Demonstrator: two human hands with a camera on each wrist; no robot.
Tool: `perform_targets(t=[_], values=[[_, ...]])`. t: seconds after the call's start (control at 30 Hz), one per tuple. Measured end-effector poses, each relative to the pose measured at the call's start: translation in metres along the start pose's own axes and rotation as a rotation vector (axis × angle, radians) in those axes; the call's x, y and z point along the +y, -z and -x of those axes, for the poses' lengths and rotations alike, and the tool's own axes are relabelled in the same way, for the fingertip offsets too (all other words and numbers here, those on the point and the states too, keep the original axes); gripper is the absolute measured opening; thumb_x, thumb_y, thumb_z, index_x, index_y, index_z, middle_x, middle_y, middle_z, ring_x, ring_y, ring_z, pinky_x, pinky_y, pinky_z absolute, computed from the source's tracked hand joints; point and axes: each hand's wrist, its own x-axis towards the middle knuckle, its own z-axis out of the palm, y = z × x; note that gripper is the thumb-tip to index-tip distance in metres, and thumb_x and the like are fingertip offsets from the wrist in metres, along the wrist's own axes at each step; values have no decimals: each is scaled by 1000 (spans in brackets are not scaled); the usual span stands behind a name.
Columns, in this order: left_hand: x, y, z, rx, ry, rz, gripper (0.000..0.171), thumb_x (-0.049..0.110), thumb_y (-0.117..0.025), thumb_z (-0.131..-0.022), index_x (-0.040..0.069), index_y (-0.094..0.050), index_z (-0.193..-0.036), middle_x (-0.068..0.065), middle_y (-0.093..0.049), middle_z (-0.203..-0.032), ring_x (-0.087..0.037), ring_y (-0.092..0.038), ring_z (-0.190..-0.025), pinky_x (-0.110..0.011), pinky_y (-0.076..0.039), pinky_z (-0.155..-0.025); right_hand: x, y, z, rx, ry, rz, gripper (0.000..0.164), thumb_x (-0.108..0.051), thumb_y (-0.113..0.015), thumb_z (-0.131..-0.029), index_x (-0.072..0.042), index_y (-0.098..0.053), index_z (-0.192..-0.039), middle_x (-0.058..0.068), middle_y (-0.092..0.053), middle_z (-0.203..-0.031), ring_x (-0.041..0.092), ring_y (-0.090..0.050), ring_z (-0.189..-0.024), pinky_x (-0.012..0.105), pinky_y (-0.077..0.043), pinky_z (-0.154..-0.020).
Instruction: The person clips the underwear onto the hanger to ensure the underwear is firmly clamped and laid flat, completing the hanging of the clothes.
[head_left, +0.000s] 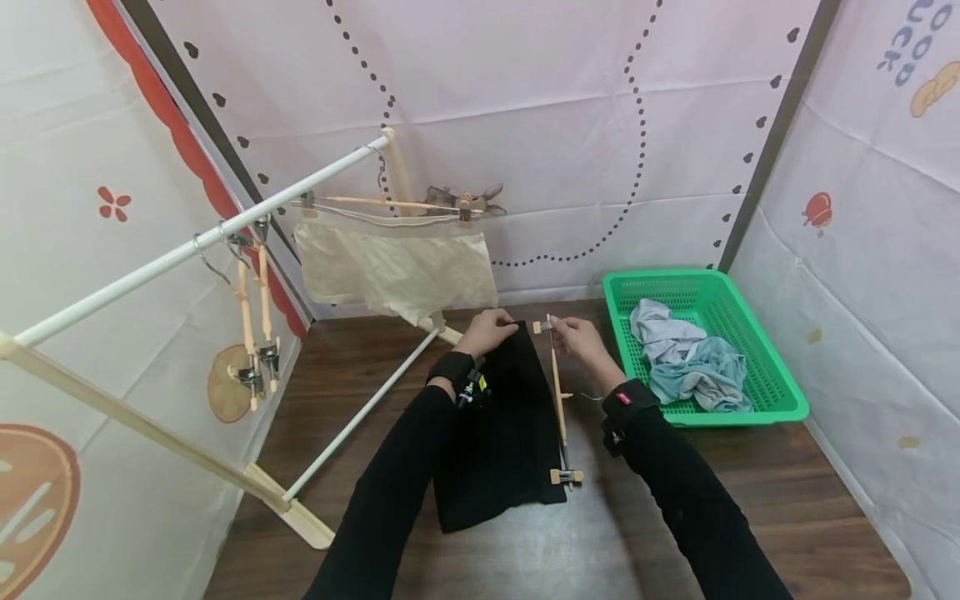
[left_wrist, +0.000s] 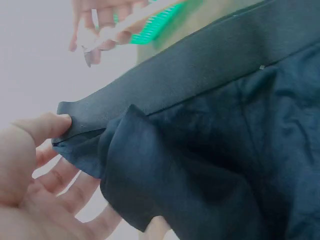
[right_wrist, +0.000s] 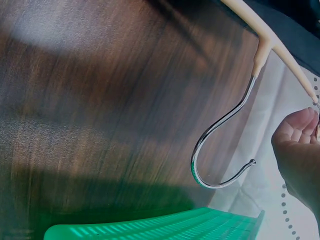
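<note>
A black garment with a wide waistband point(left_wrist: 165, 85) hangs in front of me. In the left wrist view, my left hand point(head_left: 486, 332) pinches one end of that waistband between thumb and fingers. A wooden clip hanger point(head_left: 557, 379) runs alongside the garment's right edge in the head view. My right hand point(head_left: 581, 340) grips the hanger's far end, right by the far clip point(head_left: 542, 327). The near clip point(head_left: 566, 477) overlaps the other end of the garment's edge. In the right wrist view, the hanger's metal hook point(right_wrist: 197, 150) points away from the garment.
On the left stands a rack with a white rail point(head_left: 150, 258). From it hang a cream cloth point(head_left: 397, 262) on a clip hanger and several bare hangers point(head_left: 255, 325). A green basket point(head_left: 780, 392) with crumpled blue-grey clothes point(head_left: 697, 367) sits on the right of the wooden floor.
</note>
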Motion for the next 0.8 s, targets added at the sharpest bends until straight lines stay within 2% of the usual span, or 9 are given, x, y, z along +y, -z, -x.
perform_targets(t=[0.17, 0.27, 0.4, 0.53, 0.7, 0.8], values=[[5, 6, -3, 6, -25, 59, 18, 15, -57, -105, 2, -65, -115, -15, -64, -115, -29, -60, -103, -41, -49, -90, -7, 1, 5, 0, 1, -58, 52, -43, -61, -102, 6, -67, -121, 25, -66, -116, 34, -67, -106, 43, -56, -95], [7, 8, -1, 15, -6, 91, 19, 14, -57, -105, 2, -66, -118, -16, -64, -115, -30, -60, -105, -41, -50, -90, -10, 1, 5, -16, -22, -161, 53, -35, -64, -101, 9, -62, -129, 30, -63, -124, 40, -63, -117, 42, -54, -101], [10, 10, 0, 47, 13, 151, 19, 13, -59, -104, 2, -68, -117, -16, -65, -117, -30, -61, -108, -41, -51, -90, -13, 2, 4, -3, -64, -316, 49, -24, -66, -101, 10, -57, -136, 31, -60, -133, 38, -61, -124, 37, -54, -101], [11, 12, 0, 81, 0, 188, 18, 12, -61, -103, 2, -69, -115, -15, -66, -120, -30, -62, -110, -41, -51, -90, -14, 2, 2, 28, -80, -398, 43, -17, -66, -101, 10, -59, -134, 29, -60, -134, 28, -67, -117, 33, -56, -97], [12, 13, 1, 88, -6, 213, 17, 12, -62, -103, 3, -71, -115, -13, -67, -120, -29, -62, -111, -40, -52, -92, -16, 0, 4, 37, -62, -409, 39, -13, -66, -100, 11, -62, -130, 30, -63, -128, 19, -74, -100, 32, -57, -94], [15, 14, 3, 88, -6, 235, 18, 12, -62, -102, 3, -71, -115, -13, -67, -121, -29, -62, -113, -41, -52, -94, -17, -2, 6, 33, -37, -416, 38, -12, -66, -100, 12, -62, -129, 29, -65, -125, 17, -74, -96, 35, -56, -96]])
